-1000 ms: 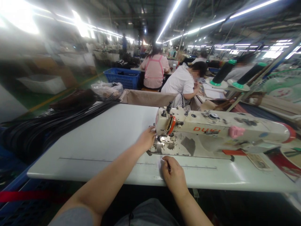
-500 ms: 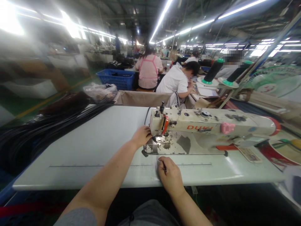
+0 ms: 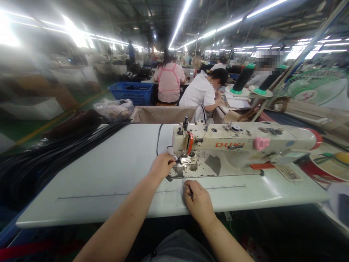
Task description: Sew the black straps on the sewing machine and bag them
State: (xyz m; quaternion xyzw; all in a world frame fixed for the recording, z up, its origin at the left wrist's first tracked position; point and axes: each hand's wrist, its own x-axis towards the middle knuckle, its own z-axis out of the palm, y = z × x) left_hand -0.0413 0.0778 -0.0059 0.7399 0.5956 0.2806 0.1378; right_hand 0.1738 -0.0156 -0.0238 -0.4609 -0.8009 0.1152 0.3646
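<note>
My left hand [image 3: 163, 165] is at the needle end of a white sewing machine [image 3: 229, 140], its fingers pinched on a thin black strip [image 3: 157, 140]. The strip curves over the white tabletop behind the hand, and a dark end shows by the presser foot [image 3: 188, 157]. Closer to me, just in front of the machine's bed, my right hand [image 3: 198, 199] rests on the table with curled fingers. Something small and dark shows inside that grip, too hidden to name.
A bundle of long black strips [image 3: 68, 156] hangs along the table's left side. Behind the table stand a fabric-lined bin [image 3: 163, 114] and a blue basket [image 3: 131, 92]. Black thread cones [image 3: 244, 80] rise at the right, near a green fan [image 3: 313, 87]. Co-workers sit ahead.
My left hand has come slightly toward me and away from the machine head. More of the black strip now shows behind it. The right hand stays nearly in place; the view has shifted a little.
</note>
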